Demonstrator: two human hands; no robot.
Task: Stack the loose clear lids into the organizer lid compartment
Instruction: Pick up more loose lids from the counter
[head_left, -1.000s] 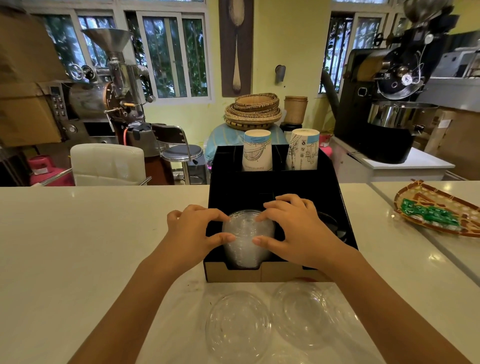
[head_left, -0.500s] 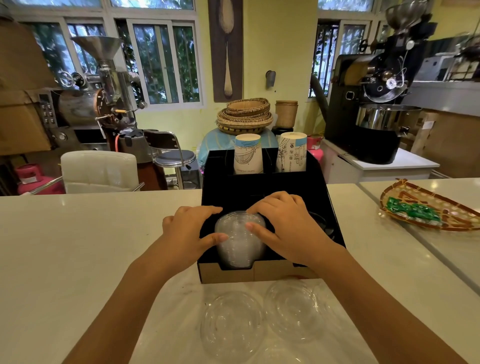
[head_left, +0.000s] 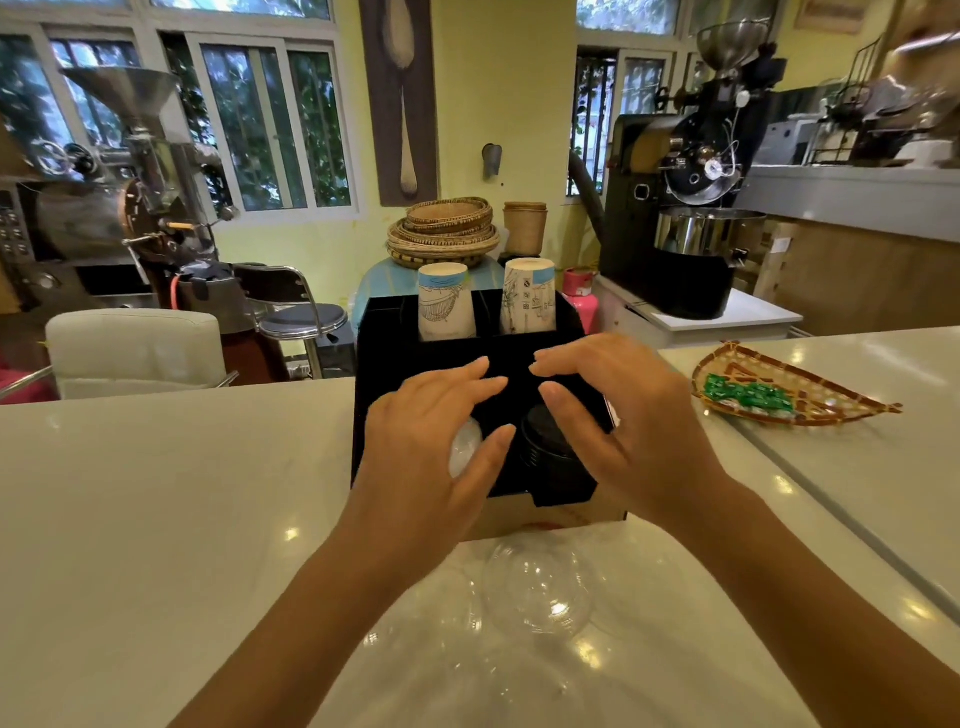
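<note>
Only the head view here. Both hands hover over the black organizer (head_left: 374, 415) with fingers spread, gripping nothing. The left hand (head_left: 441, 441) sits right above the lid compartment, and the stack of clear lids (head_left: 464, 452) peeks out under its palm, beside the thumb. The right hand (head_left: 618, 421) is over the next slot, where a stack of black lids (head_left: 545, 447) sits just off its thumb.

One loose clear lid (head_left: 537, 590) lies on the white counter (head_left: 156, 493) below both wrists, close to the organizer's front edge; there may be more, too faint to tell.

My guess is these domes are featherlight, thin and slippery and dent easily, so I'd pinch the rim gently, not the dome.
</note>
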